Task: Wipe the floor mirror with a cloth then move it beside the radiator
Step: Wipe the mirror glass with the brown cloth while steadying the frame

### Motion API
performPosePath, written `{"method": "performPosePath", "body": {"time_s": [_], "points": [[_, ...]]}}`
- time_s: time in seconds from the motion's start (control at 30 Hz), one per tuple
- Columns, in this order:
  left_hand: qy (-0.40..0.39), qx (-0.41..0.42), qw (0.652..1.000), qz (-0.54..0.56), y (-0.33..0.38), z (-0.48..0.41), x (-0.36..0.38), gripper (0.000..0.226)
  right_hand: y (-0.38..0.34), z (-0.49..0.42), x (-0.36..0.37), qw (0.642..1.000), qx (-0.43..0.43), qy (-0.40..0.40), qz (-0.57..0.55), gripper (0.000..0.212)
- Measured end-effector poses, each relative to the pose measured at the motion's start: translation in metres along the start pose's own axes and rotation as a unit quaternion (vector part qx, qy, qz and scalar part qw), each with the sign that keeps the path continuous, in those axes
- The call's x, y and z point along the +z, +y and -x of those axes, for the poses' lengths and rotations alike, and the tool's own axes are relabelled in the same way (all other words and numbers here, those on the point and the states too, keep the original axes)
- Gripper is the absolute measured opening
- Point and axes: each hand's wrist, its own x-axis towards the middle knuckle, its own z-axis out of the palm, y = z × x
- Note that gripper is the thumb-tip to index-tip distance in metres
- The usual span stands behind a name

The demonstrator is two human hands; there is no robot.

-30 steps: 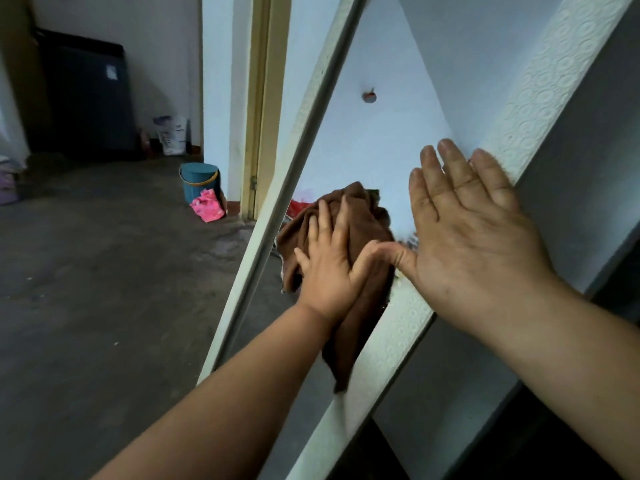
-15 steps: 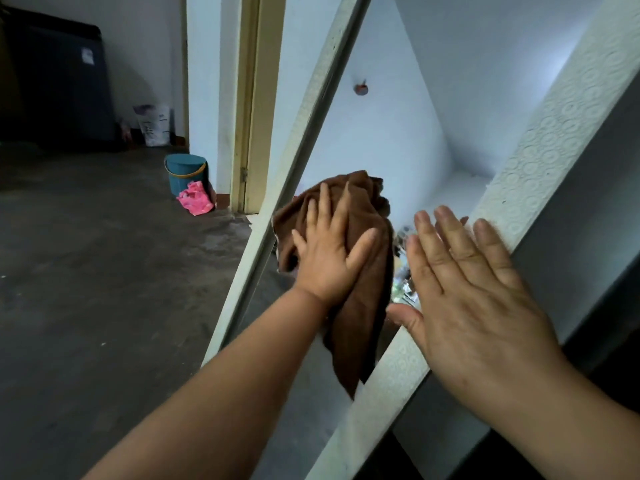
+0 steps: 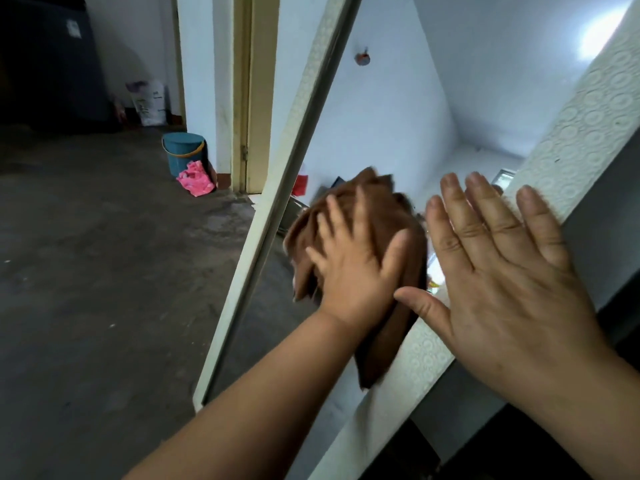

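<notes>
A: Entry one, the hands?
B: The left hand (image 3: pixel 349 271) lay spread, pressing a soft brown cloth (image 3: pixel 375 199) to the floor mirror (image 3: pixel 398 116). The right hand (image 3: pixel 502 282), also spread, braced its frame (image 3: pixel 585 109) at three o'clock.
A: Materials, step?
B: It stood tilted, smooth-faced, its frame pale and ring-embossed. I judged it mid-wipe; further strokes were wanted.

A home — concrete floor (image 3: pixel 86 271), door frame (image 3: pixel 254 98), teal bucket (image 3: pixel 183 154), floor mirror (image 3: pixel 381 116)

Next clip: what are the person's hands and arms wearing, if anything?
Nothing visible. The left hand and right hand are bare, without gloves, rings or a watch, and no sleeves show anywhere up to the frame edge.
</notes>
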Motion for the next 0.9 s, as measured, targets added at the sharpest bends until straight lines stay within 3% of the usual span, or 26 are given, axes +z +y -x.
{"method": "performPosePath", "body": {"time_s": [0.13, 0.23, 0.33, 0.53, 0.67, 0.77, 0.9], "points": [[0.015, 0.115, 0.993, -0.029, -0.010, 0.007, 0.005, 0.081, -0.001, -0.002, 0.000, 1.000, 0.003, -0.014, -0.004, 0.090], [-0.020, 0.165, 0.984, -0.070, -0.053, 0.040, 0.005, 0.081, -0.001, -0.001, -0.002, 1.000, 0.002, -0.024, -0.015, 0.092], [-0.061, 0.148, 0.984, -0.082, -0.058, 0.049, 0.000, 0.083, -0.001, 0.002, -0.003, 0.999, 0.005, -0.014, -0.031, 0.093], [-0.043, 0.136, 0.989, -0.029, 0.037, -0.016, -0.010, 0.080, -0.008, -0.003, -0.008, 0.996, 0.054, 0.036, -0.062, 0.079], [-0.004, 0.136, 0.991, -0.019, 0.028, -0.005, -0.005, 0.082, 0.008, -0.012, -0.010, 0.990, 0.110, 0.072, -0.058, 0.070], [-0.024, 0.084, 0.996, -0.020, 0.015, 0.016, -0.005, 0.086, 0.023, -0.017, -0.010, 0.988, 0.126, 0.061, -0.070, 0.080], [-0.037, 0.058, 0.997, -0.019, 0.040, 0.004, -0.010, 0.097, 0.026, -0.014, -0.002, 0.984, 0.140, 0.091, -0.064, 0.072]]}}
